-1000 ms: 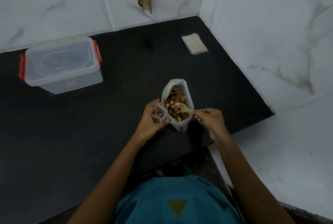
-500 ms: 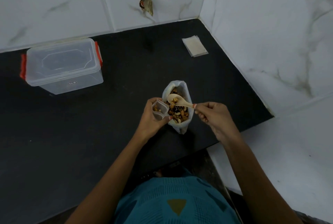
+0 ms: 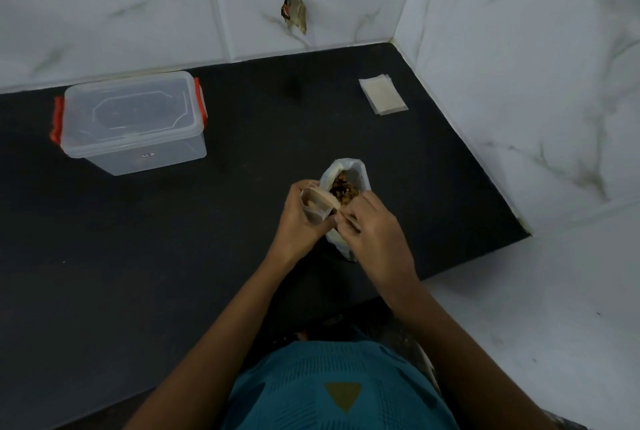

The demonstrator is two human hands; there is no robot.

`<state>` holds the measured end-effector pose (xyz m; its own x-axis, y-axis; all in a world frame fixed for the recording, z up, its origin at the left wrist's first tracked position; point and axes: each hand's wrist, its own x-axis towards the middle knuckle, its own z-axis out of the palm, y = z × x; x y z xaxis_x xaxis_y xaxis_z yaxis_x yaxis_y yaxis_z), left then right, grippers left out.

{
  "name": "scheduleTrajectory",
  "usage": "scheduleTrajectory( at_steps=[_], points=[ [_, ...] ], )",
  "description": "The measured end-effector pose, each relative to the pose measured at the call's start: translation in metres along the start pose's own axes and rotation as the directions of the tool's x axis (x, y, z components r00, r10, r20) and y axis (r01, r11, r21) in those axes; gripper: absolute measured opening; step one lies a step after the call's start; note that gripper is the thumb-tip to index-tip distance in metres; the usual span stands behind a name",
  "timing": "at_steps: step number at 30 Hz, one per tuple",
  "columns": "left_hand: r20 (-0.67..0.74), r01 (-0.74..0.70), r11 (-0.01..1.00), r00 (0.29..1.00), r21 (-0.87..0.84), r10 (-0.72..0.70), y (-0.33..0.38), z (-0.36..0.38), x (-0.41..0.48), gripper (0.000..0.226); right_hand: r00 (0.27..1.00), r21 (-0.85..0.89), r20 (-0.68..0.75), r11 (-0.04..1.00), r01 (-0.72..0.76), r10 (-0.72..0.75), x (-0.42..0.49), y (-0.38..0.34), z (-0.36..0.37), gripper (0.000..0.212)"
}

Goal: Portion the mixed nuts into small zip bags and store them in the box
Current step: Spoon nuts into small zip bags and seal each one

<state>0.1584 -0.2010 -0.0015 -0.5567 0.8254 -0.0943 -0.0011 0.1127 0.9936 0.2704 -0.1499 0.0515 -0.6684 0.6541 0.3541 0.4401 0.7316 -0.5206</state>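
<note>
Your left hand (image 3: pixel 298 218) grips the zip bag (image 3: pixel 313 208) beside the nut sack (image 3: pixel 360 170); your right hand (image 3: pixel 375 234) pinches the spoon (image 3: pixel 323 199), bowl tipped into the bag's mouth. If that mouth sags or you tip fast, nuts (image 3: pixel 343 189) may spill onto the counter (image 3: pixel 207 256).

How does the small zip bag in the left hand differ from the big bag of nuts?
Size: the small zip bag is far smaller than the big bag. Support: the left hand holds the small zip bag up; the big bag stands on the counter. The wooden spoon in the right hand is at the mouth of the small zip bag, not the big bag. Both are open on top.
</note>
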Motion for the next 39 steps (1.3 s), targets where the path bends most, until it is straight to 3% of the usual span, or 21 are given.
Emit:
scheduleTrajectory(
  at_steps=[8,13,17,19,26,31,35,37,39],
  points=[
    [0.002,-0.044,0.998,0.999,0.042,0.044,-0.002,-0.002,0.002,0.056,0.998,0.047,-0.012,0.997,0.059,-0.058,0.007,0.003,-0.012,0.009],
    [0.039,-0.087,0.991,0.996,0.098,0.083,-0.002,-0.002,0.002,0.052,0.958,0.090,0.285,0.996,0.003,-0.029,0.017,-0.008,-0.020,0.009],
    [0.100,-0.115,0.985,0.990,0.131,0.102,-0.002,-0.003,0.001,0.050,0.927,0.044,0.376,0.999,-0.013,-0.004,0.022,-0.008,-0.020,0.007],
    [0.102,-0.134,0.982,0.987,0.133,0.121,-0.001,-0.003,0.001,0.050,0.936,0.050,0.351,0.999,-0.007,-0.011,0.022,-0.006,-0.021,0.006],
    [0.056,-0.167,0.983,0.985,0.083,0.162,-0.001,-0.007,0.005,0.053,0.998,0.147,0.068,0.989,0.007,-0.017,0.020,0.005,-0.028,0.007],
    [0.041,-0.117,0.991,0.993,0.065,0.114,0.001,-0.008,0.004,0.056,0.963,0.272,0.078,0.924,-0.270,0.258,0.019,0.012,-0.040,0.005],
    [0.038,-0.101,0.990,0.995,0.100,0.097,0.000,-0.009,0.003,0.056,0.843,0.416,0.200,0.736,-0.534,0.499,0.016,0.025,-0.039,0.005],
    [0.025,-0.093,0.990,0.996,0.105,0.090,-0.002,-0.009,0.004,0.055,0.805,0.474,0.248,0.657,-0.587,0.540,0.013,0.029,-0.038,0.006],
    [0.017,-0.089,0.988,0.996,0.126,0.087,-0.004,-0.009,0.004,0.055,0.824,0.476,0.264,0.675,-0.563,0.501,0.012,0.028,-0.036,0.008]
  ],
)
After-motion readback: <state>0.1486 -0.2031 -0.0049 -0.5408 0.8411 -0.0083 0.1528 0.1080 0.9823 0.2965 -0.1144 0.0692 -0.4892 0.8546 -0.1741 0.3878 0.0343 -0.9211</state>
